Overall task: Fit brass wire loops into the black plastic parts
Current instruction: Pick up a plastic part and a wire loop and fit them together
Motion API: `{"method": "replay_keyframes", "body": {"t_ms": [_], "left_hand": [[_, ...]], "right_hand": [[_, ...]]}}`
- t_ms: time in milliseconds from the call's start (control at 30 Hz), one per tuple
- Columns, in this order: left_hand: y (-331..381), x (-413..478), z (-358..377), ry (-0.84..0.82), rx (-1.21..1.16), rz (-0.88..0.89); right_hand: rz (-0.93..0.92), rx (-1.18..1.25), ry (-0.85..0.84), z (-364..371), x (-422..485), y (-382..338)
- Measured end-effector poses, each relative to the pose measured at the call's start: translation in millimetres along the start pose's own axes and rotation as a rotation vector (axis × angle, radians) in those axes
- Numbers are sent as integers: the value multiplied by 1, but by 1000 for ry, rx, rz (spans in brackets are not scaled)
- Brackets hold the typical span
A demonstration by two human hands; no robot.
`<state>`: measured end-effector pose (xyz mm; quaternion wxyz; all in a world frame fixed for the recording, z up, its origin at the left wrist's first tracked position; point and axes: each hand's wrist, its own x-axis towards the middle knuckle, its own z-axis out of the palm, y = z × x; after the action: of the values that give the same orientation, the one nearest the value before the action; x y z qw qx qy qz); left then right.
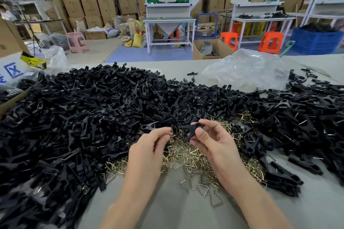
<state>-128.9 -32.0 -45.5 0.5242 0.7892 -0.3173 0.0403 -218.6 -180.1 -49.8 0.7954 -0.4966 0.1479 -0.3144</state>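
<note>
My right hand (214,147) grips a part (189,128), my left hand (149,147) pinching its other end to steady it, with loops (188,154) heaped just beneath for easy reach.

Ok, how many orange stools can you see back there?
2 clearly: one orange stool behind the open carton, another beside the blue crate; more may hide under the bench.

Black plastic parts (93,109), brass-yellow wire loops (188,156), orange stools (270,42), pink stool (76,40), blue crate (314,42)
</note>
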Motion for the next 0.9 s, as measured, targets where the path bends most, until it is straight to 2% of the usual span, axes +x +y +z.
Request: {"method": "replay_keyframes", "body": {"t_ms": [133, 233, 433, 700, 900], "left_hand": [[6, 2, 6, -89, -471, -290], [9, 3, 6, -84, -726, -399], [8, 3, 9, -77, -756, -442], [7, -1, 15, -31, -742, -374], [13, 0, 16, -148, -986, -465]], "right_hand": [[23, 33, -51, 2, -1, 0], [28, 33, -65, 3, -2, -1], [33, 9, -99, 5, -3, 0], [14, -56, -97, 3, -4, 2], [41, -52, -117, 1, -5, -1]]}}
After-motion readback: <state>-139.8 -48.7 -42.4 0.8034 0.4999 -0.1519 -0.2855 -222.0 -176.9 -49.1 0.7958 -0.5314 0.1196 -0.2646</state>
